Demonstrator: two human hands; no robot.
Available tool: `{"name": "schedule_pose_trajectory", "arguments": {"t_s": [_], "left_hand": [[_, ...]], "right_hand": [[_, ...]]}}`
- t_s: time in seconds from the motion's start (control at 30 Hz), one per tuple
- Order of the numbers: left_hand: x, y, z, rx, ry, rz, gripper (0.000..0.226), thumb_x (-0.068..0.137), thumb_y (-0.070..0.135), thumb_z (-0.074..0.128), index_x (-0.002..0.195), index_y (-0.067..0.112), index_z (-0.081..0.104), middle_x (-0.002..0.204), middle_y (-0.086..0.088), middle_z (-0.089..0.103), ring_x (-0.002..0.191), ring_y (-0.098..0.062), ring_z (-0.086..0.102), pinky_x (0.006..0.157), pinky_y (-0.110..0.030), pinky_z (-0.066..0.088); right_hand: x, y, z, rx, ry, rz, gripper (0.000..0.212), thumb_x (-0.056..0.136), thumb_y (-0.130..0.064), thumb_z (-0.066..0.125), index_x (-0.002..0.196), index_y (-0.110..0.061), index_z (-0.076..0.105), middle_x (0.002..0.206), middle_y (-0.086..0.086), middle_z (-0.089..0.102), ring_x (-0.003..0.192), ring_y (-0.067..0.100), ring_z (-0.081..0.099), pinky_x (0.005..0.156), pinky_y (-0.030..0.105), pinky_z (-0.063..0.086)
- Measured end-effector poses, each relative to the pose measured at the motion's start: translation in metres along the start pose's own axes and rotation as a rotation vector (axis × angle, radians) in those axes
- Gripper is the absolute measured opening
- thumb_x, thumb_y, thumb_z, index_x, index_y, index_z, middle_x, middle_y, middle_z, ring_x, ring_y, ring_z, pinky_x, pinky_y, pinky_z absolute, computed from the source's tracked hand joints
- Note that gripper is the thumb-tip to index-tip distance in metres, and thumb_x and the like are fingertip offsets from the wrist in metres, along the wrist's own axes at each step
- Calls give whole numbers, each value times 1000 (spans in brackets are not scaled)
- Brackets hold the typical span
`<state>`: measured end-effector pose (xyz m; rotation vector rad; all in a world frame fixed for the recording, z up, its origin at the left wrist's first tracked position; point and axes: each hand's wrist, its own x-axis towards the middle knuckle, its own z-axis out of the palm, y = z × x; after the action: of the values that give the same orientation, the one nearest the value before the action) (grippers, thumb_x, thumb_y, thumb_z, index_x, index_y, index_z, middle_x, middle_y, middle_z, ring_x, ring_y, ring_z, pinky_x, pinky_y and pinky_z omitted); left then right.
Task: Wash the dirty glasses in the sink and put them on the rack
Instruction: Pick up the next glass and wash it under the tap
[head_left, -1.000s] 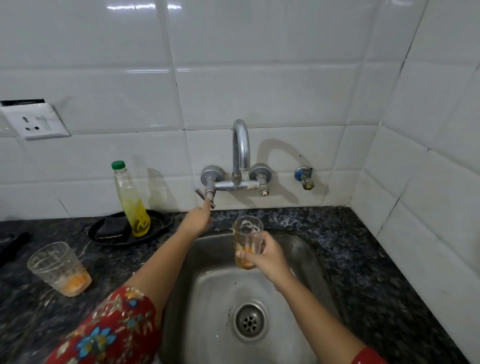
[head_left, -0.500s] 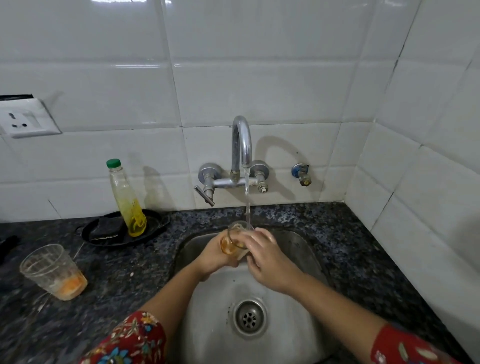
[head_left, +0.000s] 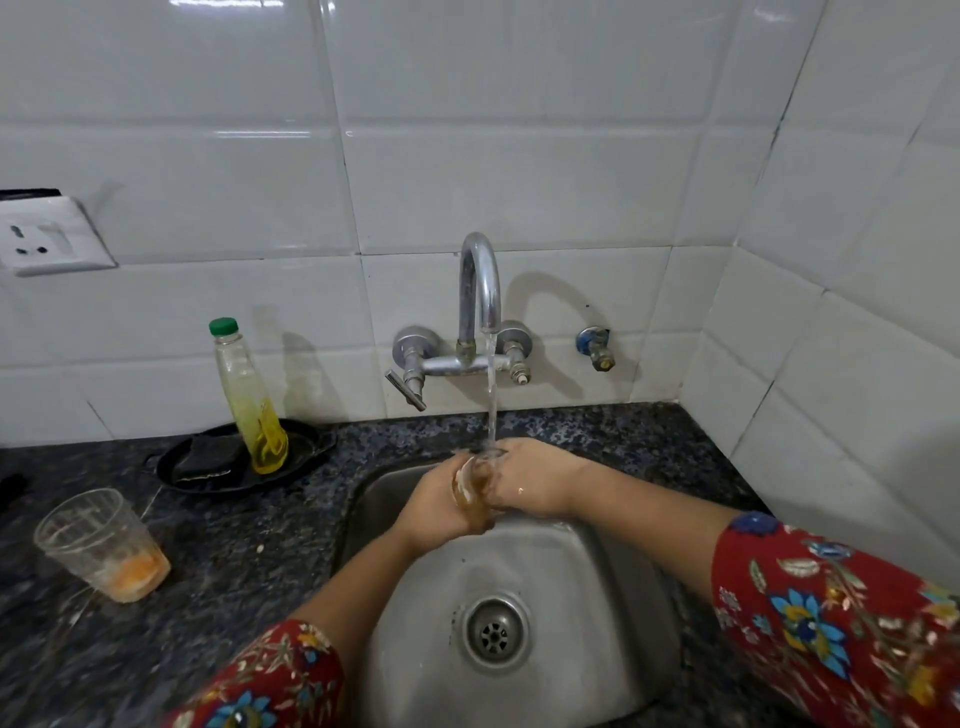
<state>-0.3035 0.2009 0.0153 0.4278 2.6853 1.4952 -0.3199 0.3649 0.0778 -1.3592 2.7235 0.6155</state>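
Now both hands, left (head_left: 434, 506) and right (head_left: 535, 480), clasp a glass (head_left: 474, 486) between them under the tap (head_left: 480, 291) stream; another glass (head_left: 101, 545) stands far left.

The sink (head_left: 597, 597) is brushed matt steel, the tap (head_left: 480, 291) shiny metal, the table (head_left: 234, 561) speckled polished stone, the wall tiles (head_left: 519, 182) glossy.

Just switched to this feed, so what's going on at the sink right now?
A person holds a clear drinking glass with orange residue between left hand and right hand under the running chrome wall tap, over the steel sink. A second dirty clear plastic cup waits on the dark granite counter. No rack is visible.
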Motion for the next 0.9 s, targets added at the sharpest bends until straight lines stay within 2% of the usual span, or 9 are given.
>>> {"name": "schedule_pose_trajectory", "arguments": {"t_s": [0.1, 0.17, 0.23, 0.37, 0.47, 0.53, 0.7, 0.8, 0.9], "left_hand": [[1, 6, 5, 8, 49, -41, 41, 68, 18, 79, 105, 24, 64, 100, 9, 70, 94, 0, 65, 86, -25, 54], [-2, 9, 10, -8, 139, -54, 29, 74, 17, 76, 97, 27, 62, 90, 11, 68, 86, 1, 64, 76, -13, 50], [0, 4, 10, 29, 107, -29, 32, 74, 18, 78, 100, 26, 60, 93, 12, 65, 87, 4, 62, 76, -7, 47], [11, -5, 0, 203, -103, -3, 54, 62, 34, 81, 112, 26, 63, 110, 10, 66, 102, -5, 64, 91, -35, 53], [4, 3, 15, 130, 51, -44, 33, 69, 34, 71, 100, 31, 63, 98, 13, 67, 93, -5, 65, 83, -27, 54], [0, 3, 21, -10, 123, -70, 34, 71, 28, 76, 102, 29, 62, 99, 11, 69, 94, -4, 66, 83, -22, 53], [10, -5, 8, -4, -89, -40, 67, 61, 16, 85, 122, 17, 58, 116, 8, 66, 107, -4, 64, 94, -21, 50], [5, 2, 21, -9, 25, -120, 49, 63, 35, 77, 108, 36, 57, 103, 14, 69, 98, -1, 65, 88, -24, 53], [4, 0, 21, -127, 44, -131, 49, 70, 14, 81, 109, 31, 57, 105, 8, 68, 102, -8, 66, 88, -25, 54]], "right_hand": [[2, -13, 2, 184, -20, 114, 24, 90, -8, 51, 109, -12, 64, 117, 9, 64, 109, 29, 60, 82, 32, 48], [5, -21, 3, 408, -55, 113, 20, 88, -7, 51, 100, -10, 66, 104, 14, 65, 103, 31, 61, 69, 27, 41], [-1, -15, 4, 517, -65, 99, 19, 90, -8, 51, 101, -7, 67, 106, 13, 66, 99, 29, 61, 75, 26, 40], [-14, 7, 9, 157, 90, -52, 22, 90, -11, 55, 107, -12, 69, 115, 9, 67, 105, 29, 62, 93, 36, 46], [-6, -14, 6, 281, -99, 109, 25, 88, -14, 56, 111, -15, 64, 116, 6, 64, 104, 27, 61, 83, 34, 48], [3, -17, 9, 378, -139, 135, 27, 86, -16, 58, 112, -13, 61, 110, 6, 64, 100, 26, 61, 84, 35, 49], [-4, -2, 6, 114, -28, 96, 26, 92, -11, 52, 116, -15, 61, 123, 3, 62, 117, 23, 55, 105, 37, 36], [4, -15, 7, 488, -185, 211, 36, 85, -10, 60, 121, -10, 56, 120, 8, 59, 110, 28, 57, 93, 36, 46], [4, -11, 5, 533, -146, 301, 31, 88, -12, 56, 119, -11, 55, 115, 11, 62, 103, 32, 60, 90, 39, 50]]}}
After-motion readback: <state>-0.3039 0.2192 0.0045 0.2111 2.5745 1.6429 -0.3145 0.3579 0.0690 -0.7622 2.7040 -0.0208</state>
